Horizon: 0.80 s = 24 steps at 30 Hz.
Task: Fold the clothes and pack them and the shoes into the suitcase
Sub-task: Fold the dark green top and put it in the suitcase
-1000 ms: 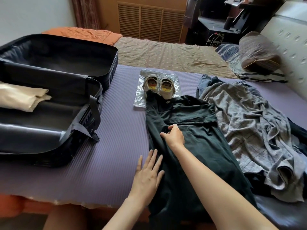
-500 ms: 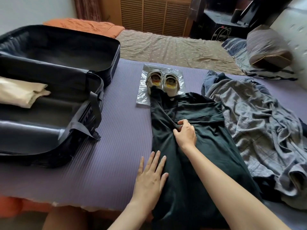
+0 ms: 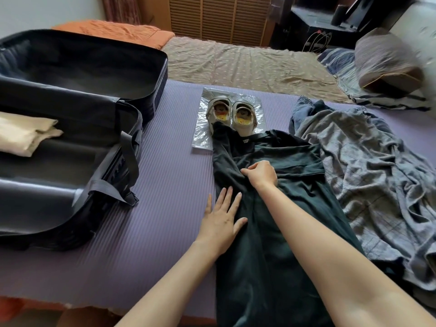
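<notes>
Dark green shirt (image 3: 299, 208) lies flat on the purple mat (image 3: 165, 220), long axis running straight away from the person, with the collar end overlapping the shoes (image 3: 232, 114). Right hand (image 3: 260, 173) is mid-shirt, fingers curled and pinching a ridge of cloth. Left hand (image 3: 220, 220) lies flat with straight fingers, pressing the shirt's left edge — nothing held. The open suitcase (image 3: 132, 147) sits to the left, nearer the left hand. Likely the next fold goes across that axis, left side pinned as the hinge — the right hand does the carrying.
</notes>
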Tool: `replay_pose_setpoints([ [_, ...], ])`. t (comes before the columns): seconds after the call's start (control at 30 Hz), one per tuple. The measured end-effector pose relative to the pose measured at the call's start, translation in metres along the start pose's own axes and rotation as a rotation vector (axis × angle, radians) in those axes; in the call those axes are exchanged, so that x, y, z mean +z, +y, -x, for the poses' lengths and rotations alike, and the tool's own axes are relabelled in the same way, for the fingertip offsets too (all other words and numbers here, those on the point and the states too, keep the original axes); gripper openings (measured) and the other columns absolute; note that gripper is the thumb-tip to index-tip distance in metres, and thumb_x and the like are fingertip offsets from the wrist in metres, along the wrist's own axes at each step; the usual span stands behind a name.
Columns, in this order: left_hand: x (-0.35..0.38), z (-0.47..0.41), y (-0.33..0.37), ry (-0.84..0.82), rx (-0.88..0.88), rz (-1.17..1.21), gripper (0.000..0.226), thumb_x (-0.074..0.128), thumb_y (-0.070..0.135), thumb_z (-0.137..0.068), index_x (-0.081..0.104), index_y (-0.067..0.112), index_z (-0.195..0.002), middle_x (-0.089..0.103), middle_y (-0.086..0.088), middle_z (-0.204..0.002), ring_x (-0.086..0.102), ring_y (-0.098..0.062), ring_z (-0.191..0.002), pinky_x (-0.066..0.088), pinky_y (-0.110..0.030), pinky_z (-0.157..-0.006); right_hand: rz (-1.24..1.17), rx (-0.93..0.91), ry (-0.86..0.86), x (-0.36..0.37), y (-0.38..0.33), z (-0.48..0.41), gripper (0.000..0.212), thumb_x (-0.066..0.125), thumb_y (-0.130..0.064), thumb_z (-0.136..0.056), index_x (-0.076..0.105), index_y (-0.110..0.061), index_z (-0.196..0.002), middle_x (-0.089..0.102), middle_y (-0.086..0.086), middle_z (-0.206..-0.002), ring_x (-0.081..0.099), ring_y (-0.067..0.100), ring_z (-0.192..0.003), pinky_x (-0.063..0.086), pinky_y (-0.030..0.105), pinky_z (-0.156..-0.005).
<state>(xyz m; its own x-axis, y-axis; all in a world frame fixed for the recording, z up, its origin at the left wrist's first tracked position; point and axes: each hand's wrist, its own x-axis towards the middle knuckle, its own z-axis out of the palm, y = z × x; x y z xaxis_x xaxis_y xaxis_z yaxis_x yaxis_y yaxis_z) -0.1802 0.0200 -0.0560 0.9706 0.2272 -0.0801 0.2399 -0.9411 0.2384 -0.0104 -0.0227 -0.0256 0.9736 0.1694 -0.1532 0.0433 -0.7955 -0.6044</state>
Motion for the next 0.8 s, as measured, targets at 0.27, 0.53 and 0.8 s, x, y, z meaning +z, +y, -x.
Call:
replay_pose_setpoints([
  [0.27, 0.001, 0.004, 0.000, -0.047, -0.002, -0.061, 0.080, -0.026, 0.062, -0.069, -0.019, 0.038, -0.144, -0.029, 0.004, -0.151, -0.030, -0.017, -0.138, -0.022, -0.058, -0.107, -0.005, -0.076, 0.202, -0.007, -0.001, -0.016, 0.018, 0.060, -0.032, -0.090, 0.067, -0.016, -0.097, 0.067, 0.008, -0.104, 0.052, 0.026, -0.112, 0.040, 0.032, -0.085],
  [0.53, -0.004, 0.016, 0.002, 0.072, 0.034, -0.063, 0.075, 0.004, 0.068, -0.088, 0.006, 0.027, -0.151, -0.008, -0.007, -0.157, -0.014, -0.024, -0.144, -0.012, -0.052, -0.112, 0.086, -0.261, 0.219, -0.004, 0.011, 0.001, 0.031, 0.060, -0.034, -0.090, 0.054, -0.012, -0.110, 0.063, 0.009, -0.106, 0.051, 0.026, -0.108, 0.039, 0.035, -0.085],
  [0.8, 0.017, 0.070, 0.004, 0.131, 0.157, -0.029, 0.059, 0.016, 0.050, -0.099, 0.043, 0.020, -0.141, 0.038, -0.003, -0.149, 0.026, -0.017, -0.140, 0.019, -0.041, -0.112, 0.157, -0.588, 0.024, -0.023, 0.092, 0.113, 0.017, 0.070, -0.027, -0.083, 0.066, -0.019, -0.098, 0.058, -0.004, -0.085, 0.049, 0.018, -0.088, 0.045, 0.034, -0.083],
])
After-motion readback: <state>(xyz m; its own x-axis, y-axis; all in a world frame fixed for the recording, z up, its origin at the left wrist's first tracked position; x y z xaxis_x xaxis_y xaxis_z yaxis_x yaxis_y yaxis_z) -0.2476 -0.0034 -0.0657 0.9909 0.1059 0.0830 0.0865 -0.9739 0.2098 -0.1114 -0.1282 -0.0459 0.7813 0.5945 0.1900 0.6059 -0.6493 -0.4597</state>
